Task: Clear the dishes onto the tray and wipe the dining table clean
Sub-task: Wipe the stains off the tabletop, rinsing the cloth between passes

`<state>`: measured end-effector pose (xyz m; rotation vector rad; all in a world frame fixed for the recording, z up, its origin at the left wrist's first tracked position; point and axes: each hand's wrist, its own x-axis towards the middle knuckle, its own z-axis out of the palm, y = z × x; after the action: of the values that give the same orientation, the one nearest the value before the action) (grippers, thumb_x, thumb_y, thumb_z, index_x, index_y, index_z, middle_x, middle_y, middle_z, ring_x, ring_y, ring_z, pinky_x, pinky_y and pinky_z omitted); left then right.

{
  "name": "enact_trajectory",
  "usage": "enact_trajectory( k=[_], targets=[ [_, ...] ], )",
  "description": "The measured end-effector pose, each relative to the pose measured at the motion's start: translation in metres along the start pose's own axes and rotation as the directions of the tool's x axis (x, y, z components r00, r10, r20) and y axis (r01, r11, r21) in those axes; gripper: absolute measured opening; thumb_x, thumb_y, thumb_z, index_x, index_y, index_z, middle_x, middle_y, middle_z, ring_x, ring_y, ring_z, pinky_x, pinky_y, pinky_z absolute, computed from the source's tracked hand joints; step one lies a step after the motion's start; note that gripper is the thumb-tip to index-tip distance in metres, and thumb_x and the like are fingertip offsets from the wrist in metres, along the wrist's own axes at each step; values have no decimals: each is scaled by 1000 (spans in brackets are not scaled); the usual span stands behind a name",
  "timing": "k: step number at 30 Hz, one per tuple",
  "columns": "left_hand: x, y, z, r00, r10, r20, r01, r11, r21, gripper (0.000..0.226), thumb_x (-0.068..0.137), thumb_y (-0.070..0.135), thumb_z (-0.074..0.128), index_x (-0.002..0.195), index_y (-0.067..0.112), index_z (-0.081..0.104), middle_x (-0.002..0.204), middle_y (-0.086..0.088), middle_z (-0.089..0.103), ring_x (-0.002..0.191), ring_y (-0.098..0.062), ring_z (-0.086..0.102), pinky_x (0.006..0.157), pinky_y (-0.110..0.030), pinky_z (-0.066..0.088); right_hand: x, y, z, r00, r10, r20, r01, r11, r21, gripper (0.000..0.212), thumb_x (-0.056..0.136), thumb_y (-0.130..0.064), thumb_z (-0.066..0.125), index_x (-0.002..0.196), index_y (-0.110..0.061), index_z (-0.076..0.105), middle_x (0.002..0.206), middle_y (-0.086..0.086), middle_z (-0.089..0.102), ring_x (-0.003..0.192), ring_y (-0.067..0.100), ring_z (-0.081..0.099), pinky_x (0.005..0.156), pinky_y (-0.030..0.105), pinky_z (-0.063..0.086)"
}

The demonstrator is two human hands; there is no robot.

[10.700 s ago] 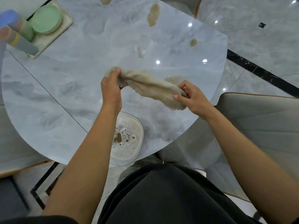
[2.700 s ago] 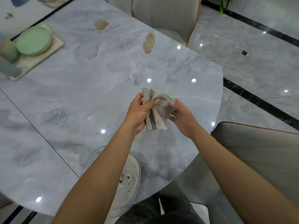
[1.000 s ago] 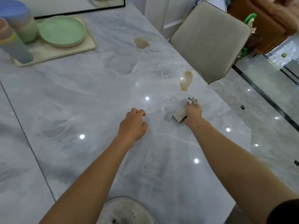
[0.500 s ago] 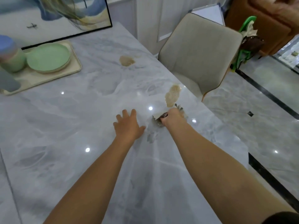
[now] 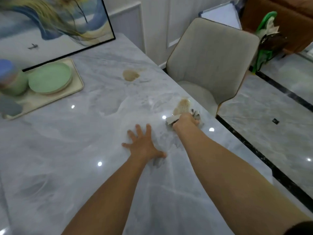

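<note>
**Grey cloth at the spill by the table's right edge**

On the far-left part of the table [image 5: 71,167] sits a cream rectangular tray [image 5: 50,98] with rounded corners. It holds blurred cups [image 5: 14,83] at its left end and a stack of round pale-green plates [image 5: 50,78] beside them. The tabletop is glossy grey-white marble, veined, with ceiling lights mirrored in it. Behind the table's far edge leans a black-framed painting [image 5: 50,19].

Toward the table's far middle lies a tan puddle [image 5: 130,75] with irregular edges. Nearer the centre, the left hand [image 5: 144,146] lies flat on the marble, fingers straight and spread, holding nothing.

Close to the table's right edge is a second tan spill [image 5: 183,106], speckled and wet. Touching its near rim is the cloth [image 5: 171,119] — thin, grey-beige, crumpled into folds that poke out on both sides of the right hand [image 5: 185,122]. That hand's fingers are curled tightly round the bunched cloth, which is against the tabletop.

Past the table's right edge stands a beige upholstered chair [image 5: 213,53] with a curved back.
</note>
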<state>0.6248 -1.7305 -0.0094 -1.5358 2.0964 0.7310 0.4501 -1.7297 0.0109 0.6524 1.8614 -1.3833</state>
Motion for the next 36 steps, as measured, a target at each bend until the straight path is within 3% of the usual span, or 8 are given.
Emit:
enact_trajectory(
  k=[2, 3, 5, 7, 15, 20, 27, 36],
  targets=[
    [3, 0, 1, 1000, -7, 8, 7, 1000, -4, 154, 52, 82, 82, 159, 42, -21, 169, -3, -28, 155, -48, -20, 112, -83, 14, 12, -8, 13, 979, 111, 173, -168, 917, 362, 56, 107, -16, 45, 161, -15, 31, 163, 11, 34, 146, 28, 36, 100, -1, 17],
    [5, 2, 1, 1000, -9, 8, 9, 1000, -2, 155, 51, 83, 82, 159, 43, -21, 169, -3, -28, 155, -47, -20, 112, -82, 14, 12, -11, 17, 973, 134, 187, -210, 852, 480, 50, 108, -22, 43, 157, -23, 39, 158, 5, 41, 141, 28, 44, 110, 16, 29],
    [6, 1, 2, 1000, -19, 8, 19, 1000, 9, 155, 51, 84, 81, 158, 43, -24, 169, -3, -30, 155, -47, -21, 113, -82, 14, 21, -14, 26, 986, 112, 127, -153, 911, 382, 44, 106, -25, 45, 148, -38, 45, 147, 3, 54, 126, 32, 58, 101, 53, 51],
    [6, 1, 2, 1000, -19, 9, 19, 1000, 11, 155, 52, 83, 81, 158, 43, -24, 169, -4, -31, 155, -47, -21, 113, -81, 14, 25, -21, 30, 987, 67, 147, -110, 942, 316, 46, 106, -21, 45, 150, -35, 43, 144, 6, 57, 121, 34, 61, 103, 56, 50],
    [6, 0, 0, 1000, -9, 5, 9, 1000, -4, 156, 50, 83, 83, 159, 44, -23, 169, -2, -31, 155, -46, -21, 113, -82, 13, 90, -41, 39, 975, 19, 223, -15, 1000, -16, 29, 94, -42, 62, 119, -28, 69, 108, 2, 75, 86, 25, 69, 72, 45, 55],
    [7, -2, 1, 1000, 0, 9, 1, 1000, -7, 156, 51, 84, 82, 159, 44, -23, 169, -3, -31, 155, -47, -21, 113, -83, 12, 69, -67, 30, 980, 74, 182, -50, 990, -132, 33, 104, -26, 45, 72, -15, 49, 75, 6, 54, 64, 22, 51, 78, 38, 47],
    [8, -2, 2, 1000, -2, 3, 2, 1000, -2, 157, 50, 85, 81, 159, 43, -23, 169, -3, -31, 156, -46, -21, 114, -82, 13, 120, -85, 39, 932, -34, 361, 205, 871, -447, 28, 93, -25, 54, 117, -17, 66, 113, 11, 73, 104, 32, 71, 94, 59, 54],
    [10, -3, 4, 1000, -5, -13, 5, 1000, -11, 157, 48, 87, 80, 158, 46, -25, 169, -2, -31, 156, -44, -20, 113, -82, 13, 109, -104, 55, 879, -122, 460, 434, 604, -669, 32, 107, -27, 40, 114, -6, 63, 135, 17, 63, 126, 35, 59, 111, 49, 47]
  ],
)
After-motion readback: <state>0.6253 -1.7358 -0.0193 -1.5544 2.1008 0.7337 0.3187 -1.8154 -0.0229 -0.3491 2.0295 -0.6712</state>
